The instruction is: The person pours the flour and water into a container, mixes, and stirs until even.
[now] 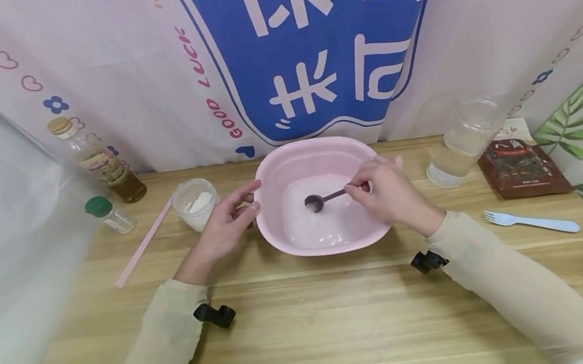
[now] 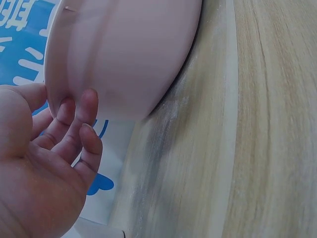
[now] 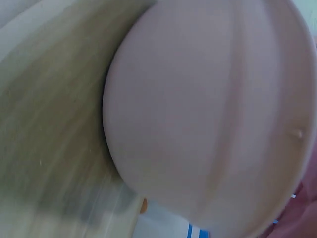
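A pink basin (image 1: pixel 269 180) stands on the wooden table (image 1: pixel 309 325) with white liquid (image 1: pixel 324 223) in its bottom. My right hand (image 1: pixel 383 195) pinches the handle of a dark spoon (image 1: pixel 321 200) whose bowl sits over the liquid. My left hand (image 1: pixel 228 223) rests against the basin's left rim with fingers loosely extended; in the left wrist view the fingertips (image 2: pixel 84 106) touch the basin's outer wall (image 2: pixel 129 54). The right wrist view shows only the basin's outside (image 3: pixel 208 109), blurred.
A small cup of white powder (image 1: pixel 195 203), a pink straw (image 1: pixel 143 244), a green-capped shaker (image 1: pixel 108 213) and an oil bottle (image 1: pixel 98 160) stand at left. A clear water cup (image 1: pixel 464 142), a brown packet (image 1: pixel 521 166) and a white fork (image 1: pixel 531 221) lie at right. A curtain hangs behind.
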A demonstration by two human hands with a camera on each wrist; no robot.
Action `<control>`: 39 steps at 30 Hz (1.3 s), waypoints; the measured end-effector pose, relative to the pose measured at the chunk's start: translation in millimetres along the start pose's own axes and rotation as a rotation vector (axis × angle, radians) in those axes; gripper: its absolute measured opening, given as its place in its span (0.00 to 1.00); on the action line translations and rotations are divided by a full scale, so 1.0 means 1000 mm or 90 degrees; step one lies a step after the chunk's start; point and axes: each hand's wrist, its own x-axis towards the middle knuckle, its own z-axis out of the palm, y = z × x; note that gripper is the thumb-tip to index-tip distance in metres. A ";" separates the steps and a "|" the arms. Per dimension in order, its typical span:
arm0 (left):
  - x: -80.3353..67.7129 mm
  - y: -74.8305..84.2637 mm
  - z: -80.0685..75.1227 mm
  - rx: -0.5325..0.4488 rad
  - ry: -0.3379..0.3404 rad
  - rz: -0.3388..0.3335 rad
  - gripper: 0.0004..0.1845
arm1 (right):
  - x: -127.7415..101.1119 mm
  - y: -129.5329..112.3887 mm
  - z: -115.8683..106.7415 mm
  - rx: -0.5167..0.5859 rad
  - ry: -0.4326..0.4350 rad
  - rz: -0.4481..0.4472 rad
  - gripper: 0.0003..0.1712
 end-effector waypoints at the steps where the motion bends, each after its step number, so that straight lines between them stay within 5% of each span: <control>1: 0.000 0.000 0.000 0.000 0.001 0.000 0.27 | 0.000 0.001 -0.002 -0.004 0.002 0.012 0.08; 6: 0.000 0.001 0.000 0.002 0.003 -0.004 0.27 | 0.000 0.006 -0.008 -0.004 0.021 0.035 0.08; 15: 0.001 0.000 0.001 -0.006 -0.001 0.007 0.27 | 0.002 -0.011 0.000 0.106 -0.012 0.026 0.07; 20: 0.001 -0.001 0.001 -0.006 -0.001 0.006 0.27 | 0.005 -0.018 0.006 0.054 -0.046 0.003 0.08; 25: 0.000 -0.001 0.000 0.001 0.003 0.003 0.27 | 0.007 -0.012 0.000 0.008 -0.038 0.045 0.09; 33: 0.000 -0.002 0.000 0.002 0.003 0.003 0.27 | 0.007 0.004 -0.017 -0.005 -0.045 0.113 0.11; 39: 0.002 -0.002 0.001 -0.003 -0.001 0.003 0.27 | 0.005 0.003 -0.018 0.027 -0.074 0.081 0.12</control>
